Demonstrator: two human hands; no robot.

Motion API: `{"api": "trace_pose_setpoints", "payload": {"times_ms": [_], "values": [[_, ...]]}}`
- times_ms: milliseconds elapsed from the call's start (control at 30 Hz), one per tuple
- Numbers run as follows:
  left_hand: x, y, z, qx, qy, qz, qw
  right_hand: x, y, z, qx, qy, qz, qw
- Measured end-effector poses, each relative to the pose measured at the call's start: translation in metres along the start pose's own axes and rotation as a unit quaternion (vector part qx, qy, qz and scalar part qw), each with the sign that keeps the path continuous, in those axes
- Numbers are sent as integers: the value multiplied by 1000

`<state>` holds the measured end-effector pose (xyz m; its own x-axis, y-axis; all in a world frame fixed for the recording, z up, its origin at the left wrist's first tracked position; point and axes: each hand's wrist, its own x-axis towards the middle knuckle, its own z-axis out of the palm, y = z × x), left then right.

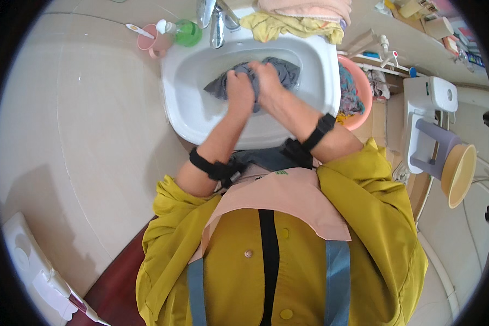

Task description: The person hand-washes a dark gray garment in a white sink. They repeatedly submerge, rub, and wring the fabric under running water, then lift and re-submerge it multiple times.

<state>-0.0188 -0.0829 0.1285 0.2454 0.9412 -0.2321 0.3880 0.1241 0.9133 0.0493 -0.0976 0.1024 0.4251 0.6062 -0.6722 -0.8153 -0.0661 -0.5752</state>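
A wet grey cloth (283, 71) lies bunched in the basin of a white washbasin (179, 118), with water around it. My left hand (240, 89) grips the cloth near its middle, fingers curled into the fabric. Close beside it, my right hand (265, 75) is closed on another fold, slightly blurred. One end of the cloth points left, and its wider bundle spreads to the right. Above the basin stands a chrome faucet (217, 28); whether water runs from it I cannot tell.
Left of the faucet stand a green soap pump bottle (188, 32) and a pink cup (148, 40) holding a brush. A yellow cloth (289, 25) and a pink towel (305, 8) lie on the right back rim. Beside the basin sits a pink tub (364, 93) of laundry.
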Motion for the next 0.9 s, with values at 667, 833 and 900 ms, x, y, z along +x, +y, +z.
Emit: {"api": "trace_pose_setpoints", "payload": {"times_ms": [667, 833, 900], "values": [[24, 2, -11, 273, 34, 166, 947, -26, 4, -11, -6, -60, 67, 996], [-14, 3, 6, 201, 64, 194, 958, 17, 8, -28, -22, -130, 71, 989], [-34, 12, 14, 184, -1, 201, 962, 34, 4, -51, 91, -194, 145, 966]]}}
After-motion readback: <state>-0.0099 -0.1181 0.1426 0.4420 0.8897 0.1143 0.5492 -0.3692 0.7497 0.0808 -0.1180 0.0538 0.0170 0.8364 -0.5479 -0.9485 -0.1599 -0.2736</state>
